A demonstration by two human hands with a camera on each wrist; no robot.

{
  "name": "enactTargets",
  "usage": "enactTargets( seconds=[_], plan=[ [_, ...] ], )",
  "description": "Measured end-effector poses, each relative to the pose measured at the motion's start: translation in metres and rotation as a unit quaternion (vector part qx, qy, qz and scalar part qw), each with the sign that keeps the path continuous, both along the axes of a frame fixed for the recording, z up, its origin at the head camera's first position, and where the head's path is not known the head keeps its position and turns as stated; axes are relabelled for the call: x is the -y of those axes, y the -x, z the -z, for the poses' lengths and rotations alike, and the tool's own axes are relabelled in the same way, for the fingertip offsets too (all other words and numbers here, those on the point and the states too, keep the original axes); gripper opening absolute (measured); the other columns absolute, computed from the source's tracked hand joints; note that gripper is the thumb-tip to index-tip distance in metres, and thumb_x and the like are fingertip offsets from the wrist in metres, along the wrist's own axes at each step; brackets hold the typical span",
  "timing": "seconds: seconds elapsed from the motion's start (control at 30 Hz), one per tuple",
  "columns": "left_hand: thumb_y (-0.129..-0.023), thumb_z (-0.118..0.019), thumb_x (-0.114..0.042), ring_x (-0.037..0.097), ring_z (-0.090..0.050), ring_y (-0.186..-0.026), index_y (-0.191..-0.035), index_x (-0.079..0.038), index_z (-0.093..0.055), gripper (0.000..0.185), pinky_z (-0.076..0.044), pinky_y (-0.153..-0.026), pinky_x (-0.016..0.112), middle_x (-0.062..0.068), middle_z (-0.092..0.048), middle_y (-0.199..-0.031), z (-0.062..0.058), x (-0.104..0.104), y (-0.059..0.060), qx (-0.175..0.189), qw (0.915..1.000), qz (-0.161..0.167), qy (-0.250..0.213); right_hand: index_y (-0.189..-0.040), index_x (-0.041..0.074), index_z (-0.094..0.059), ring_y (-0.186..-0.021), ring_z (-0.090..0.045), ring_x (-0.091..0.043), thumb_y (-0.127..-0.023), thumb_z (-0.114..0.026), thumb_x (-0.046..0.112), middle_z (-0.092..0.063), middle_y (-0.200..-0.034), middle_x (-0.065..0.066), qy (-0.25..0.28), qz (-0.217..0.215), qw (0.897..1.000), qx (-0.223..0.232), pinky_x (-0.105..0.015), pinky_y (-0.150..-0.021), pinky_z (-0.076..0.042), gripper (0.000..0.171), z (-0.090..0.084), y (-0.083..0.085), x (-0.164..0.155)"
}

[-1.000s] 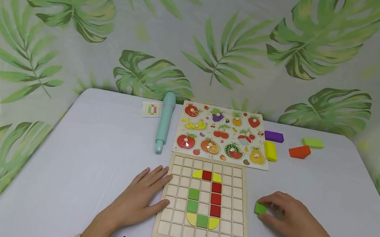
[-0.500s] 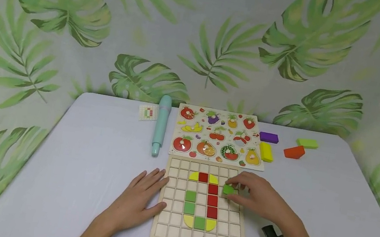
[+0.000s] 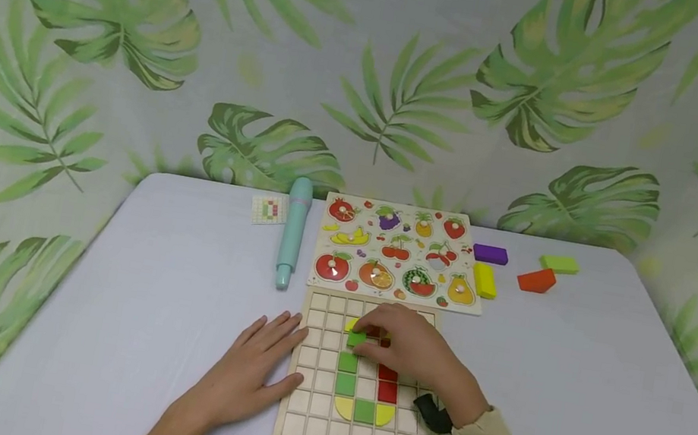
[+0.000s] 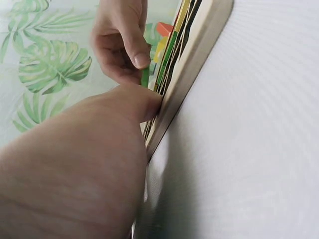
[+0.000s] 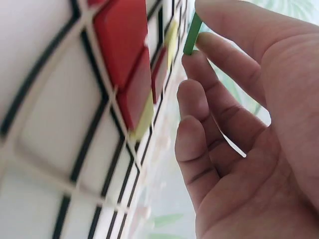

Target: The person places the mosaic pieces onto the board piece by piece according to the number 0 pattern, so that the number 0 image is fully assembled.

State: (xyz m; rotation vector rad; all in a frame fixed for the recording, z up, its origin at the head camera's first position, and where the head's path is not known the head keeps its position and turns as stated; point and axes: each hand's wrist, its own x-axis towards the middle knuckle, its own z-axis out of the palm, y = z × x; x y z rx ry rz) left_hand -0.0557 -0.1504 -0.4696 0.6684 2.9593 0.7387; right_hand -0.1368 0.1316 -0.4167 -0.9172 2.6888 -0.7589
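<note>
A: The right hand [image 3: 410,351] pinches a green tile [image 3: 356,339] between thumb and fingers, above the grid board [image 3: 300,425], near the upper left of the coloured pattern.

B: How does the tile lie?

A: Square, no long axis; its face is up but tilted. The left hand [image 3: 250,370] lies flat, fingers spread, touching the board's left edge.

The grid board [image 3: 300,425] is pale, unpainted wood with a matt face. Its tiles [image 3: 387,391] look smooth and painted, as does the green tile [image 3: 356,339]. The table [image 3: 566,408] wears a finely ribbed, matt cloth. The pen [image 3: 294,230] is smooth plastic with a slight sheen.
</note>
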Motion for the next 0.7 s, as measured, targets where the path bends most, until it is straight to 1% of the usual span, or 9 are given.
enactTargets(
  seconds=[0.07, 0.23, 0.33, 0.5, 0.63, 0.7],
  plan=[
    [-0.101, -0.060, -0.048, 0.022, -0.023, -0.158, -0.159, -0.015, -0.042, 0.069, -0.014, -0.130, 0.047, 0.003, -0.032, -0.169, 0.0005, -0.0005, 0.0002, 0.002, 1.0000, 0.000, 0.001, -0.109, 0.025, -0.077, -0.087, -0.057, -0.007, -0.092, -0.079, 0.036, -0.068, -0.102, 0.013, -0.010, -0.006, 1.000, -0.015, -0.028, -0.079, -0.053, 0.021, 0.0020, -0.0006, 0.0042],
    [-0.101, -0.059, -0.048, 0.022, -0.023, -0.158, -0.159, -0.015, -0.042, 0.069, -0.014, -0.130, 0.047, 0.003, -0.032, -0.169, 0.0007, -0.0010, 0.0011, -0.001, 1.0000, 0.001, 0.001, -0.105, 0.026, -0.080, -0.096, -0.061, -0.006, -0.091, -0.080, 0.034, -0.067, -0.102, 0.014, -0.027, -0.018, 0.998, -0.047, -0.032, -0.088, -0.057, 0.016, 0.0033, -0.0015, 0.0092],
    [-0.102, -0.059, -0.048, 0.022, -0.023, -0.158, -0.159, -0.015, -0.041, 0.069, -0.014, -0.130, 0.047, 0.003, -0.032, -0.169, 0.0008, -0.0013, 0.0020, -0.003, 1.0000, 0.002, 0.000, -0.104, 0.025, -0.081, -0.099, -0.062, -0.009, -0.091, -0.081, 0.032, -0.068, -0.102, 0.012, -0.029, -0.028, 0.998, -0.056, -0.035, -0.090, -0.057, 0.016, 0.0024, -0.0018, 0.0105],
    [-0.101, -0.059, -0.048, 0.022, -0.023, -0.158, -0.159, -0.015, -0.042, 0.069, -0.014, -0.130, 0.047, 0.003, -0.032, -0.169, 0.0013, -0.0016, 0.0021, -0.002, 1.0000, 0.002, -0.001, -0.102, 0.025, -0.083, -0.101, -0.060, -0.011, -0.091, -0.080, 0.032, -0.067, -0.102, 0.011, -0.040, -0.039, 0.996, -0.070, -0.034, -0.090, -0.056, 0.013, 0.0032, -0.0026, 0.0101],
    [-0.101, -0.059, -0.048, 0.022, -0.023, -0.158, -0.159, -0.015, -0.042, 0.069, -0.014, -0.130, 0.047, 0.003, -0.032, -0.169, 0.0018, -0.0014, 0.0021, -0.003, 1.0000, 0.002, -0.001, -0.099, 0.025, -0.083, -0.102, -0.058, -0.013, -0.092, -0.079, 0.031, -0.067, -0.102, 0.010, -0.034, -0.042, 0.996, -0.078, -0.034, -0.090, -0.056, 0.010, 0.0031, -0.0044, 0.0090],
    [-0.101, -0.059, -0.048, 0.022, -0.023, -0.158, -0.159, -0.015, -0.042, 0.069, -0.014, -0.130, 0.047, 0.003, -0.032, -0.169, 0.0019, -0.0013, 0.0020, -0.005, 1.0000, 0.000, 0.000, -0.101, 0.024, -0.083, -0.104, -0.058, -0.013, -0.093, -0.078, 0.031, -0.067, -0.105, 0.009, -0.027, -0.042, 0.996, -0.077, -0.035, -0.091, -0.056, 0.012, 0.0019, -0.0058, 0.0080]
  ],
)
